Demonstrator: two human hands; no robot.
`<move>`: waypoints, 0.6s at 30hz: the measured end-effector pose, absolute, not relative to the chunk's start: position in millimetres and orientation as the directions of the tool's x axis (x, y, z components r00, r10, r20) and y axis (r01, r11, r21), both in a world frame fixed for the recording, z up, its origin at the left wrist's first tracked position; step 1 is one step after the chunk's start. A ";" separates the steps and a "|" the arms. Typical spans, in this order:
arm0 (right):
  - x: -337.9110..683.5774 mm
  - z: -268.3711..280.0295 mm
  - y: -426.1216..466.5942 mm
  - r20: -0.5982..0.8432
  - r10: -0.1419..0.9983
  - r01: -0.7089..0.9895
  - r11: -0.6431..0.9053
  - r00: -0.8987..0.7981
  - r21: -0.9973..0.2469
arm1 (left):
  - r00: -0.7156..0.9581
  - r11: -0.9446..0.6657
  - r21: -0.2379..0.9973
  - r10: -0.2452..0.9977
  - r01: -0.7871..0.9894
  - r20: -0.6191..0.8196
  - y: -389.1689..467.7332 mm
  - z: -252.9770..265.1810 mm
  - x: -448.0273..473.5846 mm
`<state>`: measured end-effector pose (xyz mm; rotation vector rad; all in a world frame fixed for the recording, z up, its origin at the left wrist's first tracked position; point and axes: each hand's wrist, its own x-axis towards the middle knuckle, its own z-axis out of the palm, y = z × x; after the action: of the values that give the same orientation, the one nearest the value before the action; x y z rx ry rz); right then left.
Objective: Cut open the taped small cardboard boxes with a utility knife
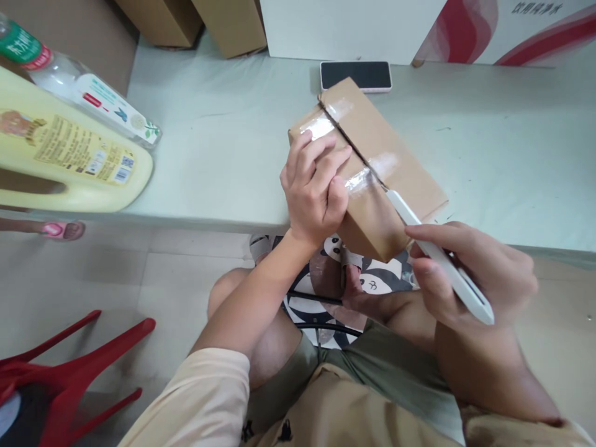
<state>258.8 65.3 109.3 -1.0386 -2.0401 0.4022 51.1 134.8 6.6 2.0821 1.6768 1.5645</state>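
A brown cardboard box (398, 167) lies at an angle at the table's front edge, one corner jutting over it. Clear tape (363, 180) crosses its top in two places, and a dark seam runs lengthwise between the flaps. My left hand (314, 180) holds the box at its left side, fingers bent over the top. In my right hand (475, 267) is a white utility knife (412, 217), gripped by its handle with the index finger along it. Its tip meets the seam near the box's front end; the blade itself is barely visible.
Behind the box lies a phone (356, 76), screen up. A large white carton (349, 28) and brown boxes (230, 28) line the back. At left are a yellow jug (69, 149) and a clear bottle (100, 99). A red stool (79, 366) stands on the floor.
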 end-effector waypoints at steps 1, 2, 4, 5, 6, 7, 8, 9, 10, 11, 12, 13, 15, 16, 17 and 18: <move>258.6 109.3 65.5 0.529 0.773 0.524 0.630 -0.351 -0.573 | -0.092 -0.409 0.571 0.751 0.712 0.654 134.8 6.5 51.0; 258.6 109.4 65.2 0.536 0.772 0.523 0.630 -0.341 -0.574 | -0.088 -0.408 0.566 0.751 0.716 0.654 134.9 6.3 50.8; 259.0 109.2 63.8 0.525 0.790 0.538 0.605 -0.316 -0.587 | -0.083 -0.413 0.562 0.749 0.717 0.657 135.1 6.3 50.7; 259.4 108.9 63.0 0.510 0.804 0.543 0.588 -0.306 -0.600 | -0.086 -0.413 0.566 0.750 0.713 0.656 135.2 6.4 50.7; 259.7 108.4 62.4 0.488 0.819 0.544 0.568 -0.301 -0.618 | -0.092 -0.411 0.574 0.752 0.709 0.652 135.2 6.7 50.9; 260.0 107.7 62.2 0.470 0.830 0.539 0.554 -0.300 -0.635 | -0.098 -0.406 0.583 0.758 0.704 0.645 135.1 7.1 51.1; 259.9 106.9 62.3 0.461 0.835 0.532 0.548 -0.300 -0.645 | -0.104 -0.400 0.593 0.764 0.699 0.637 135.0 7.6 51.4; 259.6 106.0 63.0 0.457 0.838 0.530 0.544 -0.299 -0.651 | -0.109 -0.393 0.603 0.770 0.694 0.628 134.8 8.2 51.8; 258.8 105.1 64.0 0.460 0.838 0.533 0.543 -0.294 -0.649 | -0.114 -0.388 0.611 0.775 0.690 0.621 134.5 8.8 52.1; 257.7 104.3 65.3 0.464 0.835 0.542 0.547 -0.295 -0.639 | -0.120 -0.384 0.616 0.777 0.688 0.617 134.3 9.3 52.4; 256.3 103.4 66.7 0.472 0.829 0.550 0.554 -0.299 -0.625 | -0.126 -0.380 0.618 0.776 0.688 0.618 134.1 9.7 52.5; 255.0 102.6 68.1 0.487 0.820 0.554 0.567 -0.303 -0.610 | -0.133 -0.377 0.616 0.772 0.692 0.621 134.0 10.0 52.4; 253.1 100.9 69.9 0.509 0.806 0.553 0.584 -0.303 -0.594 | -0.136 -0.379 0.600 0.758 0.705 0.638 134.3 10.0 51.6; 253.0 100.2 70.0 0.521 0.801 0.549 0.589 -0.296 -0.593 | -0.132 -0.388 0.590 0.749 0.708 0.650 134.7 9.8 50.8; 253.6 99.9 69.5 0.524 0.803 0.545 0.584 -0.283 -0.601 | -0.124 -0.401 0.584 0.741 0.706 0.660 135.1 9.4 49.9; 255.1 99.9 68.3 0.505 0.820 0.543 0.563 -0.270 -0.623 | -0.117 -0.416 0.580 0.735 0.700 0.668 135.6 9.0 48.8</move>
<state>255.1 68.3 99.9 -1.0974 -1.9559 0.4158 48.8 135.6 9.0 2.0649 1.6784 1.6057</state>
